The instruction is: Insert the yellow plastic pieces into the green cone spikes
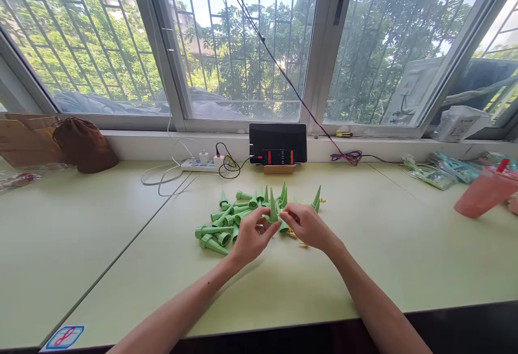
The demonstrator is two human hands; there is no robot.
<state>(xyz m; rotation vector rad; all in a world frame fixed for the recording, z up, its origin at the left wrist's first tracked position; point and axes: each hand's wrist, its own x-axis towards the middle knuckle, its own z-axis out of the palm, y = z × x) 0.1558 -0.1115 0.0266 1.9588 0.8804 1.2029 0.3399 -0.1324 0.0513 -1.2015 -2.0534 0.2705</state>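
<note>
My left hand [254, 235] grips the wide base of a green plastic plant watering spike [273, 205], which points upward. Close beside the spike is my right hand [309, 227], its thumb and fingertips pinched together; whatever they hold is too small to make out. A pile of similar green spikes [218, 231] lies to the left of and behind my hands, some on their sides with hollow threaded ends showing. A few more stand tip up, one of them a spike [317, 197] to the right. Small yellow pieces [302, 244] lie beneath and beside my right hand, partly hidden by it.
At the back, a phone [279, 157] leans on a stand before a black tablet [259, 135]. A power strip [202, 165] with cables is left of it. A brown drawstring bag [83, 146] stands far left; a red drink cup [481, 195] and plastic packets [433, 173] are right.
</note>
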